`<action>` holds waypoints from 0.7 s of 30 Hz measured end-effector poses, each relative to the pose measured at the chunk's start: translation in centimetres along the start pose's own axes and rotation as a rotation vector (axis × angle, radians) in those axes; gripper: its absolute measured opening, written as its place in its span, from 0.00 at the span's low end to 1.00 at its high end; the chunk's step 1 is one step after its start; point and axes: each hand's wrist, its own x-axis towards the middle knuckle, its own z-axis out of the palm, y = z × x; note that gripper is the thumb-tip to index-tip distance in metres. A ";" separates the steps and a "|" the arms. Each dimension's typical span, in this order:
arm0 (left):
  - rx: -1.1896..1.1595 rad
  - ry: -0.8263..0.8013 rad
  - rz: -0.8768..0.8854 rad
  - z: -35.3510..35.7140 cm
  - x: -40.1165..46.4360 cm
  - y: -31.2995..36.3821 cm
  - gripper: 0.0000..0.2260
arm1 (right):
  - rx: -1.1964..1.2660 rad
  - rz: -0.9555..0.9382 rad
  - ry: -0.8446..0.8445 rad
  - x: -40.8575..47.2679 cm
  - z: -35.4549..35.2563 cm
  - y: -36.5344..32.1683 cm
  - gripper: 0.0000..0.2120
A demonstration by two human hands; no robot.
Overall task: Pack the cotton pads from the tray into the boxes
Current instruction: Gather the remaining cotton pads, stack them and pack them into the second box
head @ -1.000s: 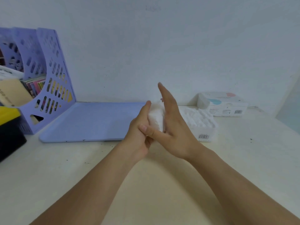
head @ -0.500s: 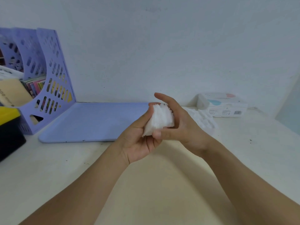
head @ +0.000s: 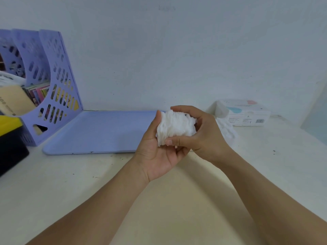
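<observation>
- I see a stack of cotton pads (head: 174, 127) held in the air between both hands, just right of the lilac tray (head: 99, 133) and above the tabletop (head: 177, 200).
- Right hand (head: 203, 133): grip clamped on the stack, fingers curled over the top, thumb pinching the lower edge.
- Left hand (head: 157, 152): grip also clamped on the stack, thumb up its left face, fingers cupped under it.
- Tray surface looks bare from here, so I judge this is about the last batch.
- Open box (head: 228, 129), already heaped with pads, sits right of the tray and is mostly hidden behind the right hand. Second box (head: 247, 113) is further right of the tray, by the wall; looks closed, can't confirm.
- Risk 1: the stack edges look ragged and fanned. If either grip loosens during the move, I expect pads to shed onto the tabletop, which shows dark specks.
- Risk 2: the open box looks full. Pushing more in could spill what's already there or shove the box away from the tray.
- Risk 3: squeezing harder to hold the stack would crush the pads, so they won't sit flat.
- Purple file rack (head: 44, 85) left of the tray is well clear.
</observation>
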 end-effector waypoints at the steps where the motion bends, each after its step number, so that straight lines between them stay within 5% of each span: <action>1: 0.016 -0.006 -0.003 -0.1 0.0 0.0 0.34 | -0.013 -0.005 0.002 0.0 0.1 -0.1 0.32; 5: 0.106 0.063 0.008 -0.2 0.0 -0.1 0.28 | -0.238 -0.041 -0.060 -0.3 0.1 -0.4 0.32; 10: 0.002 0.148 0.000 0.0 -0.1 -0.1 0.20 | -0.371 -0.026 -0.153 -0.9 0.6 -0.8 0.50; 14: 0.023 0.151 0.006 -0.2 0.1 -0.1 0.22 | -0.203 0.014 -0.139 -0.6 0.4 -0.7 0.45; 17: 0.115 0.154 -0.023 -0.2 -0.2 -0.2 0.25 | -0.086 0.054 -0.132 -0.6 0.6 -0.8 0.30; 21: 0.189 0.210 0.074 0.3 0.3 0.0 0.25 | -0.247 0.064 -0.062 -0.7 1.0 -1.2 0.35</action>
